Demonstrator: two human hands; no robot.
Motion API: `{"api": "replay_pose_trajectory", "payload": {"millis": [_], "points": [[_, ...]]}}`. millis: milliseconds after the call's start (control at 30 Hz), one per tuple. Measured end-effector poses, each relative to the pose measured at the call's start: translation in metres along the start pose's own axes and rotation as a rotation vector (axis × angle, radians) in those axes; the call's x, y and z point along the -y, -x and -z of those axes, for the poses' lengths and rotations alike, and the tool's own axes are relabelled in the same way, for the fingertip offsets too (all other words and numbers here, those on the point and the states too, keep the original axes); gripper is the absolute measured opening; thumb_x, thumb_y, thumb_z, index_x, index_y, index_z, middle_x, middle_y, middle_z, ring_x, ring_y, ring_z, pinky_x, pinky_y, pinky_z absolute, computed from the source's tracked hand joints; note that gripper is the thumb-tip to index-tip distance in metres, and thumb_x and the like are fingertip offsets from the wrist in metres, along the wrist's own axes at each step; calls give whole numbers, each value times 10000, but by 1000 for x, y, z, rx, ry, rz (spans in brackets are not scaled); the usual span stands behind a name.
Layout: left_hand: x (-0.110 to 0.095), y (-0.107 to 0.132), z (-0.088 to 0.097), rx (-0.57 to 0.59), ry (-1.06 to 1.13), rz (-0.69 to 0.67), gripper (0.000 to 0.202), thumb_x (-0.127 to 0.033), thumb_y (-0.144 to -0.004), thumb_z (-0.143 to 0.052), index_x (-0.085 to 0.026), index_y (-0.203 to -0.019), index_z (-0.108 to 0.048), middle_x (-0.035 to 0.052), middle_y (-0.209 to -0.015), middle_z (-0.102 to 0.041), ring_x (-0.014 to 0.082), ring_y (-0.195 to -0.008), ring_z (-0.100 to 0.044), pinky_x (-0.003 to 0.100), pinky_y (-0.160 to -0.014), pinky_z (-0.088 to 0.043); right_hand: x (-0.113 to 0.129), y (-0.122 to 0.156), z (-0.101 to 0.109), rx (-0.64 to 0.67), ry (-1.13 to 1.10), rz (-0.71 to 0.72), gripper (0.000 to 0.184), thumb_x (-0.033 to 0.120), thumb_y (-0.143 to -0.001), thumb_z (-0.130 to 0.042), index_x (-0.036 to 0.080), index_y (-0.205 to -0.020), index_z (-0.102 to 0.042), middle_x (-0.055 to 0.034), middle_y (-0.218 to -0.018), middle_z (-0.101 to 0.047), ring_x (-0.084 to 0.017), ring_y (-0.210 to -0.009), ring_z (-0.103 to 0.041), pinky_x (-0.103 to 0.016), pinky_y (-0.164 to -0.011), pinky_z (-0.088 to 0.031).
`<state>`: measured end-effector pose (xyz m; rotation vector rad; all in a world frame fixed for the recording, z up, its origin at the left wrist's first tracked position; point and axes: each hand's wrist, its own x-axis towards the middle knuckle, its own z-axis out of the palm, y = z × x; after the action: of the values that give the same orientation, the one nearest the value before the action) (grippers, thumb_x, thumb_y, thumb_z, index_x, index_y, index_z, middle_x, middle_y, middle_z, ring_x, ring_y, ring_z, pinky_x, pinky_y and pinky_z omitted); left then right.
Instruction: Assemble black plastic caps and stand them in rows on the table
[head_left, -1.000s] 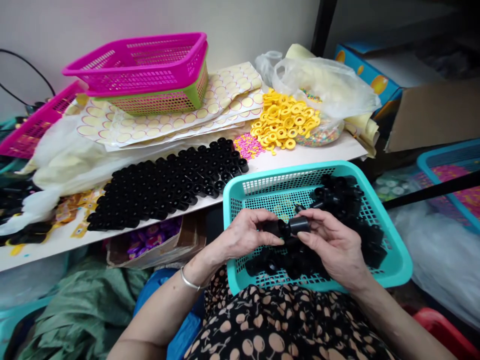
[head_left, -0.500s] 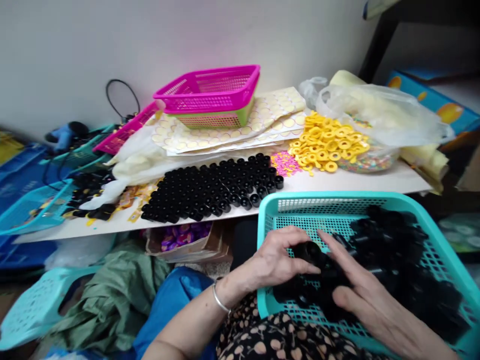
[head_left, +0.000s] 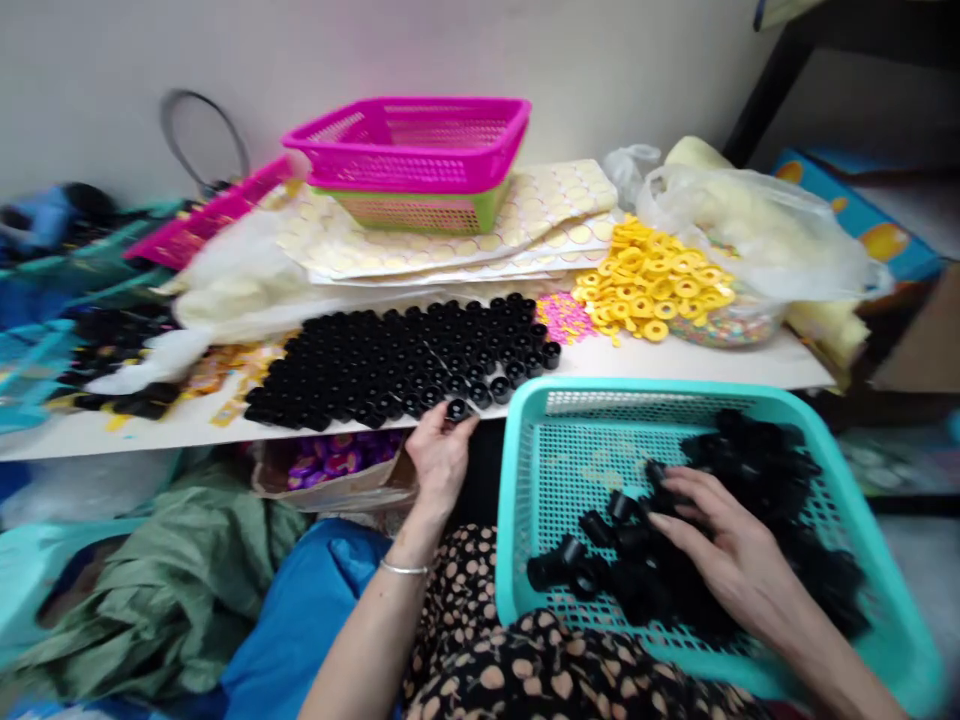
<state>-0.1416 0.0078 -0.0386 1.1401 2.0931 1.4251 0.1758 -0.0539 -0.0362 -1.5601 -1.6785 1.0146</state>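
Observation:
Several small black cylindrical caps [head_left: 397, 355] stand upright in close rows on the white table. My left hand [head_left: 441, 450] pinches one black cap [head_left: 457, 409] at the front edge of these rows. On my lap, a turquoise plastic basket [head_left: 517, 480] holds a loose heap of more black caps [head_left: 750, 450], lying tilted and on their sides. In the basket, my right hand [head_left: 724, 545] has its thumb and fingers curled about a black cap [head_left: 657, 475]; other caps touch it, and its grip is partly hidden.
Yellow ring-shaped pieces [head_left: 652, 285] and small pink bits [head_left: 564, 318] lie right of the rows. Behind are sticker sheets [head_left: 562, 205], a magenta basket [head_left: 405, 165] on a green one, and a clear plastic bag [head_left: 765, 225]. Under the table sits a box of purple-wrapped pieces [head_left: 330, 462].
My left hand has moved from the basket up and left to the table's front edge with a black cap. My right hand stays in the basket. The view has shifted slightly.

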Motion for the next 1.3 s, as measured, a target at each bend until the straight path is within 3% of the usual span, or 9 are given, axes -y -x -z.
{"api": "replay_pose_trajectory", "payload": {"millis": [200, 367, 567, 633, 767, 933, 1000, 1100, 1300], "points": [[2, -10, -14, -84, -257, -45, 463, -451, -628, -718, -179, -999, -665, -65, -622, -549, 105, -583, -512, 219, -613, -431, 20, -10, 15, 98, 303, 188, 198, 224, -877, -489, 183, -1053, -569, -100, -1187, -553, -236, -1077, -512, -400, -911, -470], [8, -11, -21, -172, -269, -84, 562, -474, -574, -761, -157, -1022, -638, -47, -682, -582, 104, -592, -548, 231, -636, -483, 41, -32, -3, 527, 749, 357, 271, 53, -793, -442, 162, -979, -607, -107, -1064, -611, -245, -980, -529, -386, -868, -454], [-20, 20, 3, -195, -201, -410, 337, -344, -702, -719, -147, -964, -643, -2, -764, -613, 99, -616, -563, 224, -618, -493, 40, -58, -8, 641, 803, 392, 194, 81, -796, -479, 153, -911, -618, -119, -987, -618, -234, -934, -555, -351, -817, -453], [-43, 37, 12, -44, -130, -548, 216, -249, -736, -697, -160, -927, -651, -3, -764, -626, 92, -623, -563, 211, -618, -482, 38, -59, 7, 601, 764, 390, 204, 132, -836, -469, 144, -999, -593, -130, -1054, -598, -245, -1001, -538, -373, -870, -439], [-83, 60, 11, 739, -42, -596, 61, -145, -804, -599, -169, -835, -646, -6, -741, -627, 89, -649, -570, 196, -603, -452, 28, -47, 44, 357, 451, 359, 220, 284, -881, -482, 205, -1075, -550, -72, -1039, -577, -223, -958, -547, -359, -837, -453], [-97, 60, 3, 1402, -391, -711, 103, -88, -778, -501, -169, -766, -563, 7, -789, -585, 131, -742, -538, 245, -678, -428, 14, -4, 78, -5, 204, 84, 257, 373, -841, -564, 220, -1047, -559, -27, -909, -566, -189, -809, -560, -308, -696, -464], [-97, 62, 3, 1520, -573, -802, 124, -63, -722, -489, -167, -761, -546, 26, -806, -576, 163, -773, -527, 274, -706, -427, 11, 15, 83, 9, 158, -67, 263, 391, -843, -559, 218, -1040, -543, -6, -817, -563, -171, -723, -552, -291, -633, -460], [-93, 72, 3, 1499, -823, -837, 181, -56, -722, -452, -161, -820, -561, 61, -830, -578, 209, -823, -533, 337, -774, -437, 9, 36, 82, 129, 161, -211, 265, 406, -869, -515, 226, -1062, -502, 3, -767, -583, -170, -674, -561, -278, -582, -449], [-84, 91, -10, 1461, -946, -776, 176, -63, -738, -451, -152, -821, -578, 76, -802, -599, 216, -818, -568, 377, -837, -453, 11, 30, 57, 278, 149, -151, 193, 372, -871, -487, 226, -995, -510, -12, -803, -628, -181, -715, -590, -287, -614, -459]]}}
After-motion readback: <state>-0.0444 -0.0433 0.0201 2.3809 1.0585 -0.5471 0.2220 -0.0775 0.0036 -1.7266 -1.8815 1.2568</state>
